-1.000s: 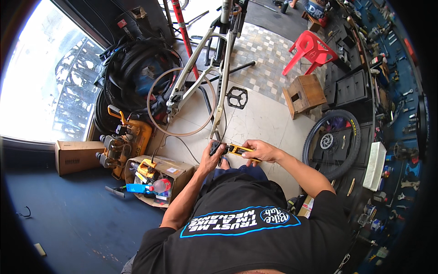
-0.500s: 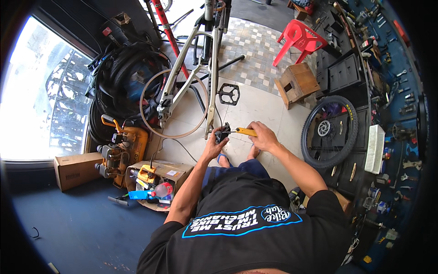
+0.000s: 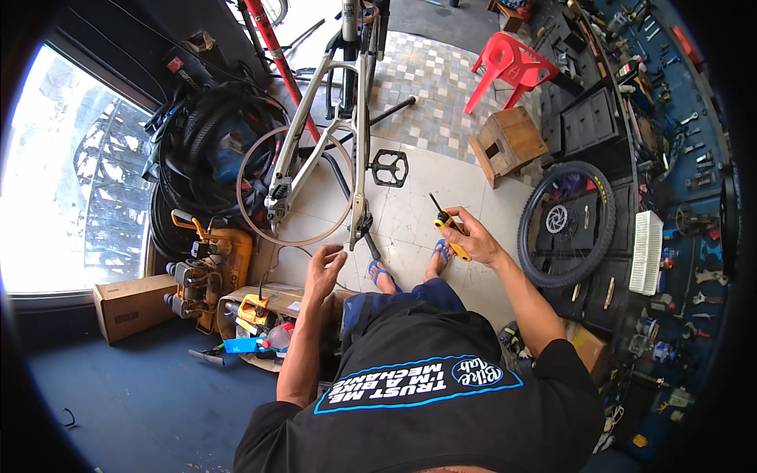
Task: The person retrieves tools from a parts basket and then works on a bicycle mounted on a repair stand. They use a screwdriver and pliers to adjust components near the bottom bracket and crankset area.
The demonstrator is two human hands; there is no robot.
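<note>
My right hand (image 3: 477,239) grips a yellow folding multi-tool (image 3: 453,238), with one dark key swung out toward the far side. My left hand (image 3: 322,272) is empty, its fingers loosely bent and apart, just short of a pale bicycle frame (image 3: 359,169). At the frame's near end a black brake caliper (image 3: 363,224) hangs on its hose, touched by neither hand. A black flat pedal (image 3: 389,168) sticks out to the right of the frame. A thin pale ring-shaped rim (image 3: 243,189) circles behind the frame's left side.
A red work stand (image 3: 272,43) rises behind the frame. On the left are piled tyres (image 3: 197,130), a yellow compressor (image 3: 229,256) and a cardboard box (image 3: 134,306). To the right stand a wheel (image 3: 531,229), a wooden stool (image 3: 512,142) and a red plastic chair (image 3: 516,63).
Both hands have come away from the caliper: my left hand let go and drew back left, while my right hand moved right with the multi-tool, its key turned upward.
</note>
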